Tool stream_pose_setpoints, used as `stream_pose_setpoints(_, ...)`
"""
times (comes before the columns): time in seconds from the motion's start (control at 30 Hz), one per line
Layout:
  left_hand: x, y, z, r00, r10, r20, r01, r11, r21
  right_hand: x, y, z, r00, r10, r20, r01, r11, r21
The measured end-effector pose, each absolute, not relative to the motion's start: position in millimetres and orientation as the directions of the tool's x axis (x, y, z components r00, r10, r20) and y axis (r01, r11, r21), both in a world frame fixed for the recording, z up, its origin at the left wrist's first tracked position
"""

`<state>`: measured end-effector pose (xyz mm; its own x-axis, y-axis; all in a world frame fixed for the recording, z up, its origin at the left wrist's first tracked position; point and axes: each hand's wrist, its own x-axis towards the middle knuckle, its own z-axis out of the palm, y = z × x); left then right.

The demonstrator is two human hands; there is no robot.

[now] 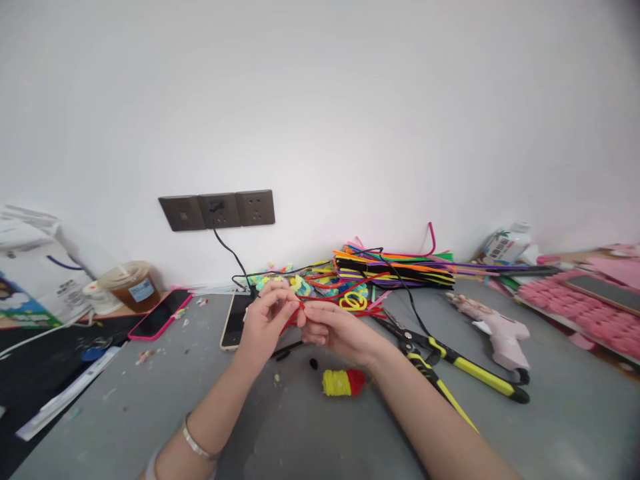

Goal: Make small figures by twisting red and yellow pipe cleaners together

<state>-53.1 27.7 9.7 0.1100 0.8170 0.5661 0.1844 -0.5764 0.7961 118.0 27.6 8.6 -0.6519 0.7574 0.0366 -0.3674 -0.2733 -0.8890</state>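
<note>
Silver bracelet [195,443] is right up front. Left hand [270,317] and right hand [336,327] are together, fingertips pinching a red pipe cleaner [301,306] above the desk [280,433]. Probably super light, fuzzy, bendy; I'd pinch near the tip.
</note>
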Motion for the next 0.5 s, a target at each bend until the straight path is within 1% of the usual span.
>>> stream_pose_setpoints(0.03,-50.1,25.4,9.7,0.082,0.816,0.572,0.157,-0.577,0.802,115.7,25.9,8.6,-0.678,0.734,0.036,-0.400,-0.326,-0.857)
stream_pose_setpoints(0.1,-43.7,21.6,8.6,0.020,0.832,0.555,0.084,-0.554,0.828,113.1,24.2,8.9,-0.701,0.710,0.066,-0.439,-0.356,-0.825)
stream_pose_setpoints(0.17,-38.3,19.7,6.3,-0.037,0.868,0.495,0.007,-0.495,0.869,112.6,25.1,9.2,-0.676,0.732,0.090,-0.452,-0.315,-0.835)
stream_pose_setpoints(0.23,-35.1,19.8,3.8,-0.086,0.913,0.398,-0.061,-0.403,0.913,113.6,28.3,8.9,-0.600,0.793,0.104,-0.446,-0.224,-0.866)
stream_pose_setpoints(0.3,-34.6,21.3,2.5,-0.107,0.953,0.285,-0.106,-0.296,0.949,115.9,32.8,7.8,-0.504,0.856,0.113,-0.400,-0.115,-0.909)
stream_pose_setpoints(0.37,-36.5,23.3,3.1,-0.088,0.976,0.200,-0.105,-0.209,0.972,119.6,37.2,6.3,-0.438,0.891,0.117,-0.306,-0.025,-0.952)
stream_pose_setpoints(0.43,-40.0,25.3,5.5,-0.036,0.987,0.157,-0.060,-0.159,0.985,124.6,40.6,5.2,-0.417,0.903,0.108,-0.206,0.022,-0.978)
stream_pose_setpoints(0.5,-43.9,26.8,9.1,0.035,0.989,0.145,-0.001,-0.145,0.989,130.0,42.1,5.6,-0.417,0.903,0.104,-0.129,0.055,-0.990)
